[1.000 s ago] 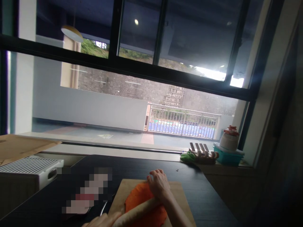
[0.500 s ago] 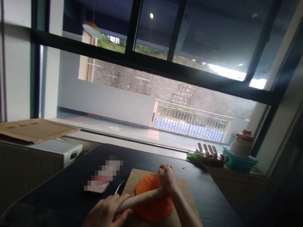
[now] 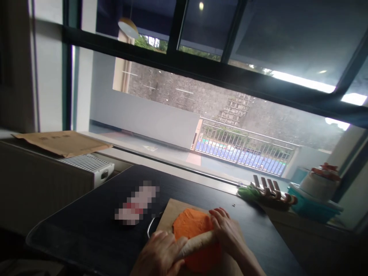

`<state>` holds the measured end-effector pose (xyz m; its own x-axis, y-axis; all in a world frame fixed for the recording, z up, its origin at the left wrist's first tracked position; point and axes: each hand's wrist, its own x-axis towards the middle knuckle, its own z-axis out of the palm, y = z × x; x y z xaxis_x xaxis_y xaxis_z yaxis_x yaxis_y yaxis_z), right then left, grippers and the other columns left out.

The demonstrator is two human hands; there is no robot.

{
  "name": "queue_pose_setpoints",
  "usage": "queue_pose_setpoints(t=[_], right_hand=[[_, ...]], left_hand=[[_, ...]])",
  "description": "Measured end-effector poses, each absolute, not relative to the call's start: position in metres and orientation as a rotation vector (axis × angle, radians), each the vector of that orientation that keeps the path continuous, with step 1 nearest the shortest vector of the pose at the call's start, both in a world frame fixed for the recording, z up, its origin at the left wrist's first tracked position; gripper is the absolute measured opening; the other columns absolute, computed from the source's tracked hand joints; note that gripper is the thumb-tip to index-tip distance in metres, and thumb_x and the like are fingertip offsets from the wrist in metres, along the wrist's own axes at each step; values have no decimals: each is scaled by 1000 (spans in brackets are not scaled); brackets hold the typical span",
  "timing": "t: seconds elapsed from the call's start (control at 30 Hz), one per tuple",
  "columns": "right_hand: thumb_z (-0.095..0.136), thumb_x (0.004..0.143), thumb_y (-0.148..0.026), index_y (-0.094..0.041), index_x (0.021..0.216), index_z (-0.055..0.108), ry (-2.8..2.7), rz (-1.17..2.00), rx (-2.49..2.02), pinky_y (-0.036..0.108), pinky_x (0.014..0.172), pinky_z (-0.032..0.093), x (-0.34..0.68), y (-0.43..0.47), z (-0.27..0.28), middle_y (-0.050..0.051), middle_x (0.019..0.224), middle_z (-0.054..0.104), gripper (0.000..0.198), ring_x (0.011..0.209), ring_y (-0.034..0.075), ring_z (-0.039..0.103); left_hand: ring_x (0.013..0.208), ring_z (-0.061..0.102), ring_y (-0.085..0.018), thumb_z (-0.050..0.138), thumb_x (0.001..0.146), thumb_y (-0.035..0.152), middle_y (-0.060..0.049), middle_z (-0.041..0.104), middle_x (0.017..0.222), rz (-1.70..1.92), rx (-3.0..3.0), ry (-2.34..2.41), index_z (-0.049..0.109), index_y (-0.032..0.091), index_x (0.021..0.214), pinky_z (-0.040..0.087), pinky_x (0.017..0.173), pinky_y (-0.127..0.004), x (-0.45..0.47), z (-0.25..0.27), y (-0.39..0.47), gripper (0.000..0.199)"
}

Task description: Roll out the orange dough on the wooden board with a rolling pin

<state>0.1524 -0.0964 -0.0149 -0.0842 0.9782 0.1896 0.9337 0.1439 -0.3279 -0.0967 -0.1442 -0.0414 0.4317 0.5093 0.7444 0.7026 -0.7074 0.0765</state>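
A flattened round of orange dough lies on a wooden board on the dark table. Across it rests a pale wooden rolling pin, slanting up to the right. My left hand is closed around the near left end of the pin. At the far right end, my right hand presses on the pin, its fingers bent over the dough's far edge. Both palms and part of the dough's near side are hidden.
A blurred pinkish flat object lies on the table left of the board, near a curved metal handle. A brown envelope rests on the left unit. Along the window sill stand a green item, a dark rack and a teal box.
The view has swung left, so everything sits further right in the picture. The pin has moved slightly over the dough toward me, and my right hand's fingers lie flatter.
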Motion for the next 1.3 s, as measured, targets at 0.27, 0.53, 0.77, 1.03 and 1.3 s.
queue_pose_setpoints(t=[0.27, 0.53, 0.77, 1.03, 1.3], right_hand=[[37, 90, -39, -26, 118, 61, -2105, 179, -2015, 37, 105, 27, 123, -33, -1, 4, 128, 56, 39, 128, 22, 38], [31, 93, -37, -26, 126, 56, -2106, 202, -1946, 37, 106, 29, 138, -72, -5, 3, 138, 48, 43, 132, 20, 35], [19, 97, -37, -21, 144, 35, -2121, -37, -2024, 41, 115, 13, 171, -143, -30, 1, 151, 29, 53, 142, 19, 13], [36, 92, -38, -22, 133, 51, -2125, 240, -2078, 40, 108, 26, 115, -56, 6, 8, 146, 39, 47, 133, 22, 35], [29, 95, -36, -25, 131, 52, -2130, 196, -1967, 38, 110, 25, 128, -83, -3, 4, 146, 39, 44, 134, 19, 33]], left_hand=[[84, 64, -18, 57, 87, 33, 2, 69, 89, -1298, -2411, -1339, 61, 28, 112, 54, 80, -33, -104, -50, -132, 26], [80, 63, -16, 57, 87, 36, 2, 68, 83, -1280, -2440, -1229, 60, 30, 116, 52, 81, -32, -108, -51, -145, 30], [79, 63, -15, 57, 86, 30, 3, 67, 82, -1322, -2548, -1107, 60, 31, 116, 47, 90, -36, -92, -49, -165, 29], [80, 62, -16, 53, 89, 35, 1, 67, 83, -1370, -2390, -1337, 61, 27, 115, 50, 81, -32, -109, -52, -150, 29], [76, 61, -15, 55, 88, 32, 2, 64, 77, -1395, -2412, -1230, 60, 28, 118, 51, 77, -29, -107, -52, -157, 30]])
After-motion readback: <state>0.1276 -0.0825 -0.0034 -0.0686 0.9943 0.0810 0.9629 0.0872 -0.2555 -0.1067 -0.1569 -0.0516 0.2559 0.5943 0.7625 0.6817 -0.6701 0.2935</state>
